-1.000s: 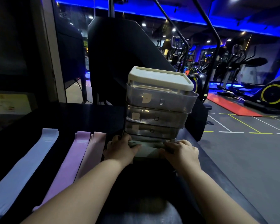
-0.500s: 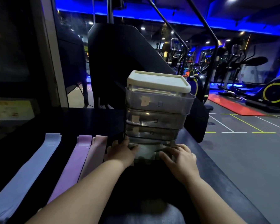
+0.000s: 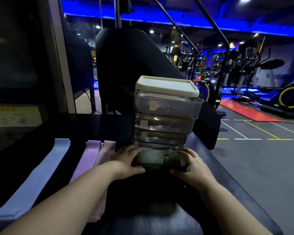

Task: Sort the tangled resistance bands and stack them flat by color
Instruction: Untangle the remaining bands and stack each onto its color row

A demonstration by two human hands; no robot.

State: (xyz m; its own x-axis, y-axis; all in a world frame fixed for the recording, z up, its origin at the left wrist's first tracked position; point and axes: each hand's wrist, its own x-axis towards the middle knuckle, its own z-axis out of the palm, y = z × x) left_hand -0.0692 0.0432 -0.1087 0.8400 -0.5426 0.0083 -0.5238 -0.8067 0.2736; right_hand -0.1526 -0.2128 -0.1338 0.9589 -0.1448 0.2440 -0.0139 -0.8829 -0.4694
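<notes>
Far left on the dark tabletop (image 3: 92, 126): a pale blue resistance band (image 3: 41, 173) laid out flat, running from near edge toward the back. Just right of it, apart by a strip of bare surface: a lilac band (image 3: 87, 158) and a pink band (image 3: 107, 150), side by side and touching along their long edges, both flat, with the pink one's near end seeming to carry several layers, though too dim to count. Further right, at centre: a clear stacking drawer unit (image 3: 165, 122) with a cream lid (image 3: 166, 85), three upper drawers shut, the bottom drawer (image 3: 159, 161) drawn out toward the viewer. Inside that drawer: a greenish-grey folded mass, probably more bands, too murky to call for certain. Left hand (image 3: 129, 160) clasped on the drawer's left front corner, fingers curled over the rim, thumb low on the front. Right hand (image 3: 192, 164) gripping the right front corner the same way. Step in hand, by the look of it: opening the bottom drawer to reach the next batch for sorting. Next move likely to call for freeing one hand, lifting the contents out, then untangling and smoothing each band before laying it on or beside the matching colour at left.
</notes>
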